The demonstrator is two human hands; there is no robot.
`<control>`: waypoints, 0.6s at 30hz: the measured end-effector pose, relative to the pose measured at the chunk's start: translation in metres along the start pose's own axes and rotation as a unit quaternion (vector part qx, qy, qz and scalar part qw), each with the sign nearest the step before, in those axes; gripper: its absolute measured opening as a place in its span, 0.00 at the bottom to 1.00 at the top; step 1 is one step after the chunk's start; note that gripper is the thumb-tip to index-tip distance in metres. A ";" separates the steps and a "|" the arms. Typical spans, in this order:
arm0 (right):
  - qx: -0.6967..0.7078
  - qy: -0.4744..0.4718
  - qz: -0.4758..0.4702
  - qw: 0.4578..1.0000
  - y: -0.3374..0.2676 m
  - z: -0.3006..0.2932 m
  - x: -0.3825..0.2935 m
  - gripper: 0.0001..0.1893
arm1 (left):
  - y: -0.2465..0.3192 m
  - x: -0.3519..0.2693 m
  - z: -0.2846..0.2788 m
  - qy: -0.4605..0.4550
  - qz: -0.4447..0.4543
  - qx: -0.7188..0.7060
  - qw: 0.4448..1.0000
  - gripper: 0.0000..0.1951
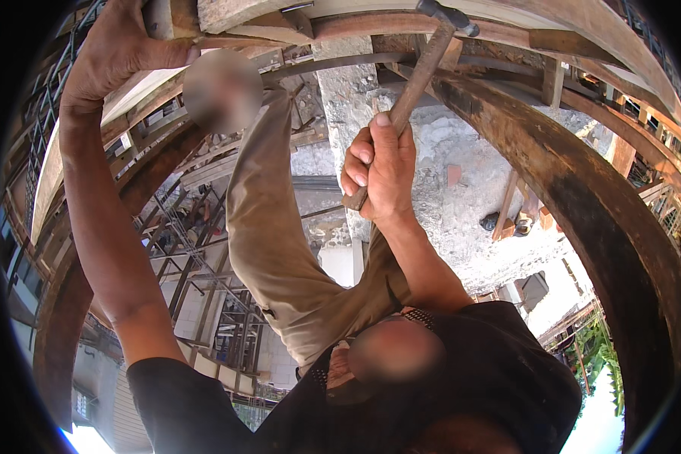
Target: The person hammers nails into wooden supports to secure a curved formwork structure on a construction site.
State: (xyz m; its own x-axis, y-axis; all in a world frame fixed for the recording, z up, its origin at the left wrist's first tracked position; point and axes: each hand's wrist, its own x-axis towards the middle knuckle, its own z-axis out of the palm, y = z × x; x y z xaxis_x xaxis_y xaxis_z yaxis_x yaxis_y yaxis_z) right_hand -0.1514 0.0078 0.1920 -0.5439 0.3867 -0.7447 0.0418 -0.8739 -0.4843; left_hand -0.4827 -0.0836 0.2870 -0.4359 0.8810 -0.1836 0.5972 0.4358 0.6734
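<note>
My right hand (383, 167) is closed around the wooden handle of a hammer (423, 79). Its dark metal head points up and away, close to a long timber batten (374, 25). At the upper left, my left hand (116, 54) grips a short timber block (173, 20), with the thumb stretched along its lower edge. The fingers of that hand are partly cut off by the picture's top. A pale board (227, 14) lies just right of the block.
A thick, dark-stained timber beam (545, 153) runs down the right side; another beam (62, 335) is at the left. Below are a rough concrete surface (454, 153) and metal scaffolding (204, 255). A person's feet (525, 218) show at the lower level. My trousered leg (267, 210) extends among the timbers.
</note>
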 end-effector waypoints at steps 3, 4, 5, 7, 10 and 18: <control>-0.126 -0.097 0.094 0.983 0.005 0.003 -0.001 0.16 | 0.007 0.001 -0.005 -0.010 0.013 0.029 0.999 0.40; -0.103 -0.091 0.091 0.986 -0.001 0.000 0.000 0.16 | 0.025 0.003 -0.007 -0.017 -0.028 0.038 0.999 0.40; -0.079 -0.085 0.089 0.989 -0.008 -0.003 0.001 0.16 | 0.033 0.001 -0.005 -0.022 -0.048 0.041 0.998 0.40; -0.048 -0.006 -0.018 0.999 -0.013 -0.002 0.003 0.17 | 0.045 -0.003 0.001 -0.003 0.001 0.111 0.994 0.40; -0.002 0.016 -0.048 0.999 0.007 0.010 0.001 0.16 | 0.022 0.001 -0.005 0.007 0.056 0.155 0.986 0.40; 0.023 0.022 -0.055 0.998 0.001 -0.010 0.007 0.14 | 0.048 -0.006 0.006 0.010 0.025 0.170 0.985 0.40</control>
State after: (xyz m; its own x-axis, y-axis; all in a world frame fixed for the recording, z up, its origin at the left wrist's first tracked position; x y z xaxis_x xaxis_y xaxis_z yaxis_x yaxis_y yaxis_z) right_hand -0.1468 0.0130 0.1812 -0.5051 0.4923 -0.7088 -0.0547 -0.8379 -0.5430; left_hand -0.4475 -0.0664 0.3166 -0.4118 0.9004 -0.1406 0.8072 0.4320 0.4024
